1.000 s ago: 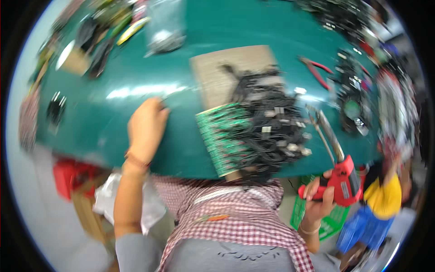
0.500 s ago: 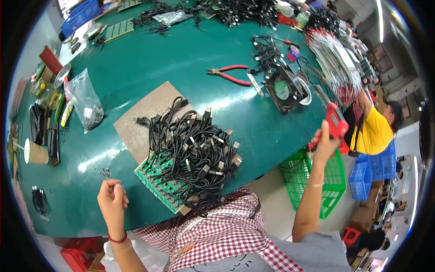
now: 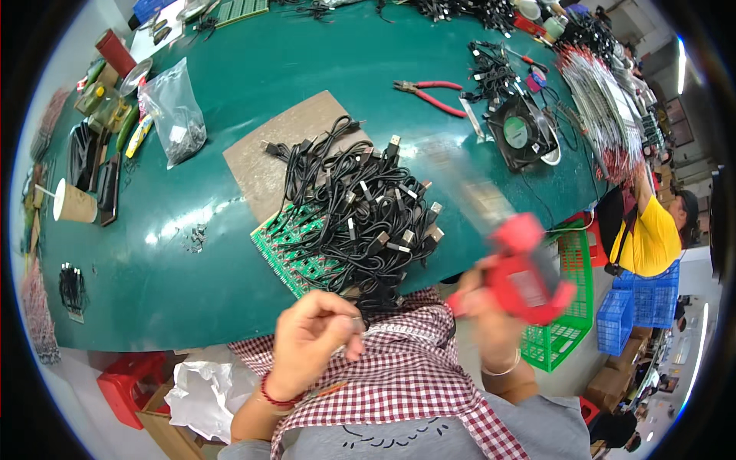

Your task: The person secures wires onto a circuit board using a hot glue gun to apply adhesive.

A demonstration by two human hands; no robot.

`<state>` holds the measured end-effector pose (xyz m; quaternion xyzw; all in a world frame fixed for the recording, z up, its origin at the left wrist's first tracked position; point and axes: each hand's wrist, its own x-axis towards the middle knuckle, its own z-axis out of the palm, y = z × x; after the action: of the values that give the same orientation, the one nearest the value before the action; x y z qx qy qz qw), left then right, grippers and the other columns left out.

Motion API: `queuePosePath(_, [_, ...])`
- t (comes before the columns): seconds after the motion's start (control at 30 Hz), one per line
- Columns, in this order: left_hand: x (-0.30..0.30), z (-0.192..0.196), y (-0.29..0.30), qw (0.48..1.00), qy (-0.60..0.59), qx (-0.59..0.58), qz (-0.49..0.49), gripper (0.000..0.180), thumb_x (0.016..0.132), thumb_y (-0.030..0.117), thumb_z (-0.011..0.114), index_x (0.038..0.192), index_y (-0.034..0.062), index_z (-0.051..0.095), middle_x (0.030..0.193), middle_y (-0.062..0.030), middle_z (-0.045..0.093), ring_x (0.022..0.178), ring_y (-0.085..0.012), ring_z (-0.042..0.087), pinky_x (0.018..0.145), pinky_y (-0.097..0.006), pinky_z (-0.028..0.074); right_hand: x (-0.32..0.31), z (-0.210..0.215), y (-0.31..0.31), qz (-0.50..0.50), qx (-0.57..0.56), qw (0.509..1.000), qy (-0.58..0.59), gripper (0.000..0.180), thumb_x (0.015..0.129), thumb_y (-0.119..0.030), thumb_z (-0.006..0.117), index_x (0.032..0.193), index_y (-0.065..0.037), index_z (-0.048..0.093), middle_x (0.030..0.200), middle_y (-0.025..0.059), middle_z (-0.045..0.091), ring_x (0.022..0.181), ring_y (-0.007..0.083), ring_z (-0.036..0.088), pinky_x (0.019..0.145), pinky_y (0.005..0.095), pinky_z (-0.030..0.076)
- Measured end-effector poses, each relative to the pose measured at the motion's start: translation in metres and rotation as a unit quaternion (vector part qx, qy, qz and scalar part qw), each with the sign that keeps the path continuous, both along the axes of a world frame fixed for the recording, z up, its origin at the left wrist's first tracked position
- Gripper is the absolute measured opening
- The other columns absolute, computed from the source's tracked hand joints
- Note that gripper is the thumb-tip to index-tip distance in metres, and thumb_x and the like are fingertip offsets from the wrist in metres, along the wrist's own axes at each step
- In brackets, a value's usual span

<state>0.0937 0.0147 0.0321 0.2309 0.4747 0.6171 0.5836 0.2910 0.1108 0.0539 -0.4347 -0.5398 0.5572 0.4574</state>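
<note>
A tangled bundle of black USB cables (image 3: 360, 207) lies on a green circuit board panel (image 3: 287, 253), which rests partly on a brown board (image 3: 264, 161) at the table's front edge. My right hand (image 3: 491, 314) is closed round the handle of a red heat gun (image 3: 529, 276). Motion blurs the gun, and its silvery nozzle points up and left, to the right of the cables. Just below the cables, in front of my apron, my left hand (image 3: 310, 337) has its fingers curled in a pinch. What sits between those fingertips is too small to name.
Red-handled pliers (image 3: 433, 93) and a black fan (image 3: 521, 134) lie at the far right of the green table (image 3: 176, 284). On the left are a clear plastic bag (image 3: 176, 115) and a paper cup (image 3: 74, 203). A green crate (image 3: 563, 330) stands below right; a co-worker in yellow (image 3: 648, 238) is beyond.
My right hand has brought the heat gun down and left, toward the cables. My left hand has moved right, to the near edge of the bundle. The whole view has shifted.
</note>
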Motion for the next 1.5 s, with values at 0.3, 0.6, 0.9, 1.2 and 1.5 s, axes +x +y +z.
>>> queuePosePath(0.3, [0.011, -0.008, -0.024, 0.998, 0.000, 0.036, 0.044, 0.012, 0.090, 0.006, 0.052, 0.089, -0.0053, 0.048, 0.077, -0.0126, 0.058, 0.061, -0.0144, 0.059, 0.054, -0.025, 0.051, -0.052, -0.015, -0.020, 0.358, -0.089, 0.929, 0.042, 0.047, 0.075, 0.002, 0.061, 0.117, 0.001, 0.040, 0.090, 0.0092, 0.059, 0.080, 0.0122, 0.061, 0.071, 0.0265, 0.049])
queuePosePath(0.6, [-0.003, 0.005, -0.030, 0.937, 0.347, -0.018, -0.045, 0.005, 0.077, -0.002, 0.059, 0.081, -0.0046, 0.059, 0.068, -0.0091, 0.060, 0.056, -0.0129, 0.059, 0.051, -0.024, 0.048, -0.052, -0.024, -0.014, 0.389, 0.102, 0.914, -0.058, 0.060, 0.058, 0.002, 0.064, 0.115, 0.001, 0.044, 0.105, 0.0162, 0.056, 0.091, 0.0311, 0.061, 0.077, 0.0314, 0.048])
queuePosePath(0.9, [-0.038, -0.032, -0.027, 0.979, 0.142, -0.137, -0.041, 0.008, 0.080, 0.006, 0.058, 0.074, 0.0008, 0.056, 0.063, -0.0023, 0.060, 0.049, -0.0059, 0.053, 0.044, -0.018, 0.039, -0.024, -0.014, -0.024, 0.298, -0.105, 0.941, -0.124, 0.029, 0.084, -0.016, 0.062, 0.106, -0.002, 0.050, 0.087, 0.0050, 0.055, 0.078, 0.0115, 0.055, 0.071, 0.0262, 0.046])
queuePosePath(1.2, [-0.063, -0.054, -0.028, 0.983, 0.079, -0.162, -0.019, 0.011, 0.084, 0.010, 0.053, 0.078, 0.0016, 0.055, 0.066, -0.0037, 0.059, 0.050, -0.0052, 0.052, 0.044, -0.017, 0.038, 0.015, -0.047, -0.031, 0.291, -0.154, 0.943, -0.049, 0.054, 0.084, -0.039, 0.060, 0.113, 0.003, 0.041, 0.059, 0.0063, 0.046, 0.049, 0.0128, 0.044, 0.052, 0.0295, 0.042])
queuePosePath(1.5, [-0.079, -0.062, -0.020, 0.988, 0.058, -0.134, -0.045, 0.010, 0.084, 0.009, 0.055, 0.081, -0.0003, 0.055, 0.066, -0.0044, 0.059, 0.051, -0.0064, 0.054, 0.044, -0.018, 0.039, 0.013, -0.056, -0.036, 0.277, -0.185, 0.940, -0.070, 0.054, 0.082, -0.036, 0.063, 0.113, 0.003, 0.041, 0.059, 0.0061, 0.046, 0.049, 0.0137, 0.043, 0.052, 0.0299, 0.042])
